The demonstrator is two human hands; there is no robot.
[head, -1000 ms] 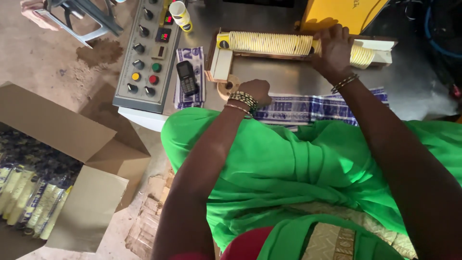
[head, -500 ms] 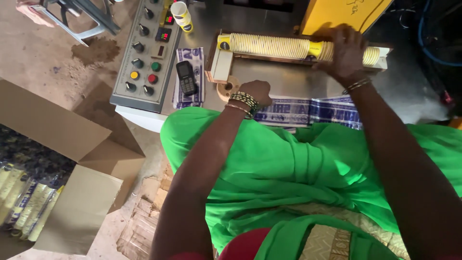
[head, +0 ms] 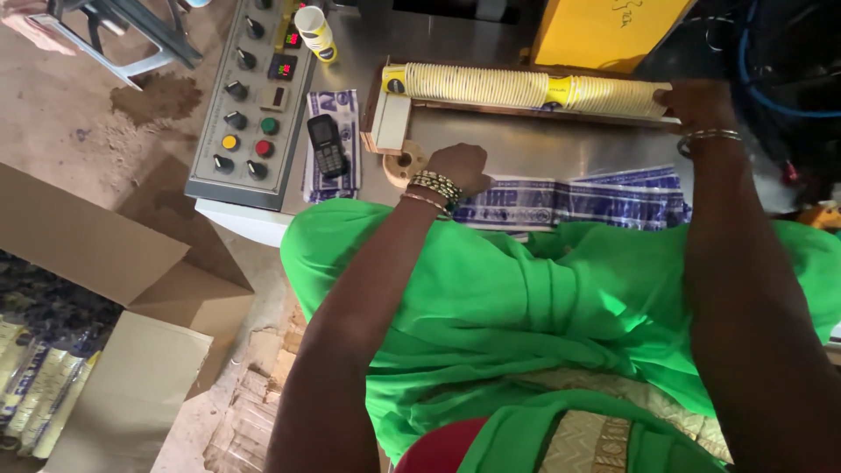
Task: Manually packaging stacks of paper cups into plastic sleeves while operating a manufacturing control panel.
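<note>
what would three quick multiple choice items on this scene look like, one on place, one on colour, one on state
1. Where does the mobile phone lie?
A. beside the control panel
B. in the cardboard box
C. on the floor

2. What colour is the draped cloth?
A. red
B. green
C. white

3. How does the row of nested cups lie?
A. upright
B. scattered
C. on its side

Key: 1 A, it rests on a printed bag next to the panel. 2 B, bright green throughout. 3 C, the row lies horizontally, the right hand at its end.

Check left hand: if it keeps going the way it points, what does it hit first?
The left hand points up the metal table; first in line looks like the long stack of paper cups in its wooden tray, though depth is unclear.
</note>
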